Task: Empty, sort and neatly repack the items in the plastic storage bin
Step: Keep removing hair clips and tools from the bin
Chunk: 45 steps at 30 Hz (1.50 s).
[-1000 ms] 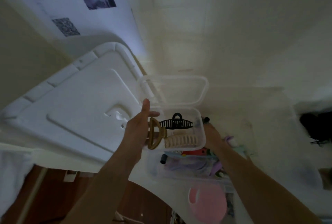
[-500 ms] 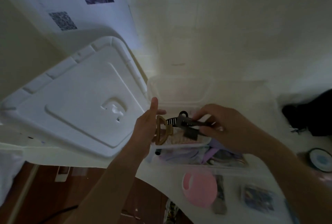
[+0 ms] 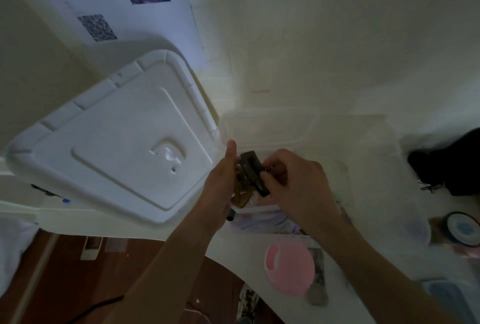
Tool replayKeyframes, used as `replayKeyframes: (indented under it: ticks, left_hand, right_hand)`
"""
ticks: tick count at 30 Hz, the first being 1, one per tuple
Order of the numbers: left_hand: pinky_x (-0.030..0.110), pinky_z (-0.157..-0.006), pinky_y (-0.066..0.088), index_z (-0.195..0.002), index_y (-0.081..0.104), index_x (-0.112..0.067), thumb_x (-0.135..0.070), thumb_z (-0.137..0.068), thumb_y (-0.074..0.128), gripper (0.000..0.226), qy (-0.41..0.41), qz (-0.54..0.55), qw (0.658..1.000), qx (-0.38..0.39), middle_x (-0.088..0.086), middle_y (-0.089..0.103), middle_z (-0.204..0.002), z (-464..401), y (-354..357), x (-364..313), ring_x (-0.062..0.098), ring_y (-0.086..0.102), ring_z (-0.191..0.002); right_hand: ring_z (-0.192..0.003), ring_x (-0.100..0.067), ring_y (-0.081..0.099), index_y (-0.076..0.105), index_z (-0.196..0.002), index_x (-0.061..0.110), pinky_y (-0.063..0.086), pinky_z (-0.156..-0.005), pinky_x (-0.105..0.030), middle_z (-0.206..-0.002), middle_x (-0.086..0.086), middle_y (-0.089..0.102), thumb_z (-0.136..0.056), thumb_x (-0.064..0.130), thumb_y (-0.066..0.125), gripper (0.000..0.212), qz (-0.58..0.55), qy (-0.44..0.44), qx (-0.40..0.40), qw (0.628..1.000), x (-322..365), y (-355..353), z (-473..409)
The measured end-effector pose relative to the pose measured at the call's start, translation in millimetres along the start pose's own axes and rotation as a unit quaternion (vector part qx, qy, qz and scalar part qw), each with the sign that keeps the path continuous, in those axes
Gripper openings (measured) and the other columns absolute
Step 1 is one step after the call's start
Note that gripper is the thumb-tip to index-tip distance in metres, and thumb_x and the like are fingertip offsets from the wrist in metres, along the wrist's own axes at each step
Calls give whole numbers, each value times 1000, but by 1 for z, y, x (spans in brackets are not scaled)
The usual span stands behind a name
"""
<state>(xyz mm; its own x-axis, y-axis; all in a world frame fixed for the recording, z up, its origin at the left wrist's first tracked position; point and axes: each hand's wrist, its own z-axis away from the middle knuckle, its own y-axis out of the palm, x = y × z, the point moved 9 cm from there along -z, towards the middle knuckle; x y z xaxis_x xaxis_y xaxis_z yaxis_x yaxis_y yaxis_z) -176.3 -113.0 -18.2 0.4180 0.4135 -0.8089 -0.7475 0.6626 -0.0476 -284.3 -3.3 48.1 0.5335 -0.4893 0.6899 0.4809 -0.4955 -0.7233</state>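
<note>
My left hand (image 3: 220,180) holds a tan hair claw clip (image 3: 240,195) at the near left edge of a small clear plastic box (image 3: 259,209), thumb pointing up. My right hand (image 3: 293,183) pinches a black hair clip (image 3: 253,173) and holds it against the tan one, above the box. The box's clear lid (image 3: 270,126) stands open behind the hands. The box rests on a larger clear container (image 3: 262,225) with purple and dark items inside. Most of the small box's contents are hidden by my hands.
A big white bin lid (image 3: 114,147) lies to the left. A pink round item (image 3: 289,269) and flat packets sit near the table's front edge. A round tin (image 3: 465,229) lies at the right, a black object (image 3: 452,165) beyond it. Brown floor shows below.
My right hand came up from behind the box, picked the black clip out of it and brought it to the tan clip in my left hand. The camera shifted slightly left.
</note>
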Motion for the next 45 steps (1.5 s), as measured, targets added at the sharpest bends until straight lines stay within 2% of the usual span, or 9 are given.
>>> replayKeyframes:
  ticks: [4,12,20,25,30,34,36,39,45]
  left_hand:
    - [48,-90,57,-94,76,-27,-79,-86,39,65,-2,1,1000,12,8,77,-93,2,3,2,30,72,-93]
    - [21,-51,47,-107,74,-22,-78,-86,42,68,-9,36,996,76,2,74,-88,-1,3,11,12,66,-69]
    - [40,-77,60,-114,66,-13,-39,-92,67,33,19,33,997,71,7,70,-97,-10,-8,7,21,69,-86]
    - [52,-95,54,-117,64,-15,-31,-96,62,27,26,31,998,41,10,73,-99,-21,-31,-14,31,69,-102]
    - [53,-94,52,-110,64,-16,-27,-95,63,19,44,66,997,15,18,70,-105,-26,-44,-32,32,69,-97]
    - [50,-90,54,-108,62,-16,-29,-94,64,19,41,71,997,12,19,68,-107,-33,-46,-34,35,67,-103]
    - [47,-86,56,-109,63,-16,-30,-94,64,20,35,66,997,11,23,67,-115,-37,-46,-31,37,66,-107]
    - [44,-82,59,-110,63,-16,-31,-95,64,21,29,63,998,5,22,67,-118,-41,-46,-29,37,67,-109]
    - [39,-75,60,-106,62,-18,-32,-95,63,19,26,73,997,1,18,69,-108,-46,-43,-32,34,67,-105]
  right_hand:
    - [-77,-14,62,57,-104,26,51,-74,-29,-90,6,68,-89,32,65,18,26,31,-5,999,9,28,9]
    - [-86,-9,62,57,-111,29,43,-73,-21,-96,10,67,-81,45,70,36,19,10,18,1000,8,43,10]
    - [-79,-14,62,67,-102,25,53,-75,-32,-91,6,65,-82,37,69,23,-2,-53,-42,998,16,7,15]
    - [-69,-1,65,70,-92,30,55,-70,-25,-78,13,70,-78,16,74,21,-17,55,-72,996,-66,-68,13]
    - [-91,-20,67,61,-104,42,52,-88,-33,-113,-2,70,-77,24,80,37,117,147,185,964,-187,-33,12]
    - [-142,-29,31,17,-154,34,32,-112,-37,-161,-7,21,-76,41,81,101,224,46,376,898,-210,49,6]
    - [-143,-35,26,3,-154,44,36,-111,-47,-163,-5,11,-78,50,75,104,295,-19,388,873,-218,85,-3]
    - [-128,-36,38,19,-151,38,50,-93,-45,-143,-7,41,-82,40,69,85,379,-73,376,842,-225,108,-5]
    - [-110,-31,49,45,-129,26,47,-72,-36,-117,-2,57,-82,28,68,52,358,0,288,888,-243,69,-30]
